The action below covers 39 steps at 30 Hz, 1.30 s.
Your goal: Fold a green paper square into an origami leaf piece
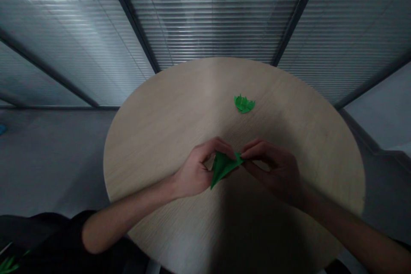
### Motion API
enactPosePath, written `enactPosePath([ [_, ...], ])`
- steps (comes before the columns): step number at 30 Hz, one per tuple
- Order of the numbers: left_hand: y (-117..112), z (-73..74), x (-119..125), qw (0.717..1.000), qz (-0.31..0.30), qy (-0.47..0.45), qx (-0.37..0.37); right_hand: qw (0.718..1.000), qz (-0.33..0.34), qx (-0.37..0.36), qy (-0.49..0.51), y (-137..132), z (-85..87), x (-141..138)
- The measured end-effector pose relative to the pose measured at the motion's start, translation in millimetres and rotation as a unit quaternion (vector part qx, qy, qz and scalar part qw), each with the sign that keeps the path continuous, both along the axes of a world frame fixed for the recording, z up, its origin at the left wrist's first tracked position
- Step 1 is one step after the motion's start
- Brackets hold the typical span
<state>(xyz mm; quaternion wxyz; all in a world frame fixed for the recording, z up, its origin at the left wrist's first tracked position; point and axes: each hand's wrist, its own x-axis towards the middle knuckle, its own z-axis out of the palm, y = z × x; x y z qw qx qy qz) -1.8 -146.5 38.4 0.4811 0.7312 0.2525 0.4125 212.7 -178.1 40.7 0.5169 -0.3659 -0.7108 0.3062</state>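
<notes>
A folded piece of green paper (224, 167), roughly triangular with one point toward me, is held above the table between my hands. My left hand (198, 170) is closed on its left and upper side, fingers over the top edge and part of the palm behind it. At the paper's right corner, my right hand (276, 170) pinches the tip between thumb and fingers. Farther back on the table lies a small green folded-paper piece (244, 104) with several pointed tips, apart from both hands.
The round wooden table (154, 111) fills the middle of the view, its far edge near a glass partition with blinds (212, 30). Dark frame bars run between the panes. Grey floor (58, 150) shows on the left. My arms cast a shadow on the tabletop.
</notes>
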Motion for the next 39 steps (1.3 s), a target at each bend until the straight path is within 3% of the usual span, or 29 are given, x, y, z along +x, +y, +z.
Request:
enactPosePath([
  [9,-0.4,4.3,0.7,1.0,0.013,-0.019,-0.014,0.999,0.005,0.037,-0.004,0.5,0.5,0.7],
  [26,-0.9,-0.3,3.3,0.999,0.008,-0.042,-0.028,0.998,0.01,-0.063,0.021,-1.2,1.3,-0.5],
  [33,-0.4,-4.3,1.8,0.999,0.003,-0.041,-0.011,0.999,0.008,-0.048,0.011,-1.1,1.2,-1.5],
  [39,-1.5,-1.2,1.9,0.999,0.009,-0.036,-0.026,0.996,0.022,-0.088,0.019,-2.8,1.7,-1.3],
])
